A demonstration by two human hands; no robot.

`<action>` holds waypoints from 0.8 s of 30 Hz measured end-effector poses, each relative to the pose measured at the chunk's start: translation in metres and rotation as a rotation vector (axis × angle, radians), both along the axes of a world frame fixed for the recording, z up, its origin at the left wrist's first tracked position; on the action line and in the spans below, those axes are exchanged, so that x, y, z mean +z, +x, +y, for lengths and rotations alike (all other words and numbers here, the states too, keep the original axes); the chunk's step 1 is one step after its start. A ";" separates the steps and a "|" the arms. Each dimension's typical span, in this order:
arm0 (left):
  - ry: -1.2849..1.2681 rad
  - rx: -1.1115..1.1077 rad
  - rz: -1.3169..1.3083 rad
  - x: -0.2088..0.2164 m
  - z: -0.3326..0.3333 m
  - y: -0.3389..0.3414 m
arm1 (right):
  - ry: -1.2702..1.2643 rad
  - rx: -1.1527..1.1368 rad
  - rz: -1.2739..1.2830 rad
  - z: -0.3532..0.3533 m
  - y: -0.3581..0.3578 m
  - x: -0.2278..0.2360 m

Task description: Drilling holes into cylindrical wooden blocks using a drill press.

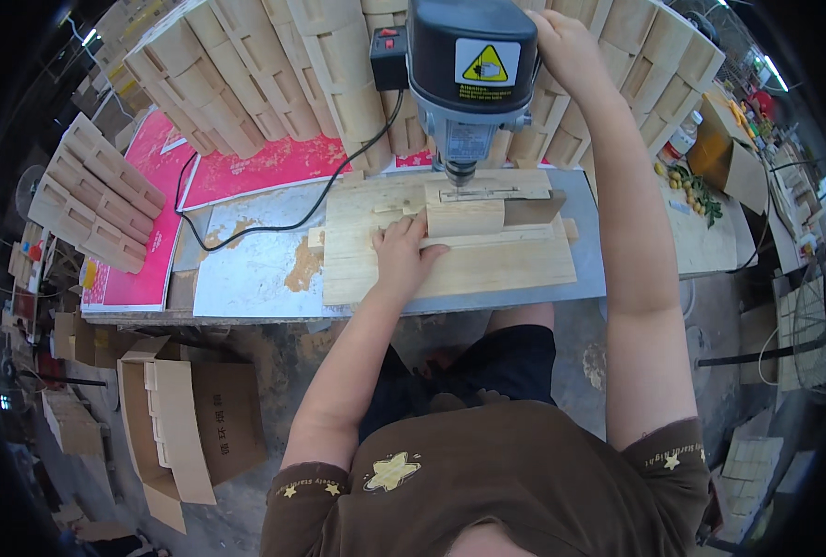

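Observation:
A black drill press (471, 74) stands at the top middle, its chuck (459, 172) above a wooden jig. In the jig lies a pale wooden block (466, 216) with a slot along its upper side. My left hand (401, 255) rests on the jig board (367, 278), fingertips against the block's left end, thumb stretched out to the right. My raised right hand (564, 48) is closed at the right side of the drill head, which hides the fingers and what they hold.
Stacked slotted wooden blocks (237, 79) line the back of the table, with another stack (97, 195) at the left. A black cable (316, 209) loops across the tabletop. An open cardboard box (232, 418) stands on the floor at left. Fruit with leaves (691, 193) lies at right.

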State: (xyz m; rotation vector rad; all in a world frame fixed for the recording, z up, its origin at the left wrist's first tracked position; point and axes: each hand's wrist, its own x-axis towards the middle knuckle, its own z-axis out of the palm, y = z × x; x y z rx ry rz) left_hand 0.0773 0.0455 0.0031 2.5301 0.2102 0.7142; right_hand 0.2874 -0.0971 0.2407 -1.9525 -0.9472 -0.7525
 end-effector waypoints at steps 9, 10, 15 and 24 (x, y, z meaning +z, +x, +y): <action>0.013 -0.012 0.024 -0.003 0.003 0.004 | 0.021 0.057 0.123 -0.041 -0.090 -0.019; 0.014 -0.008 0.026 -0.003 0.004 0.002 | 0.024 0.069 0.148 -0.045 -0.101 -0.031; 0.018 -0.005 0.005 -0.003 0.005 0.002 | 0.214 0.104 0.155 -0.047 -0.129 -0.096; 0.066 0.005 0.018 -0.007 0.003 0.001 | 0.310 0.179 -0.093 -0.034 -0.105 -0.178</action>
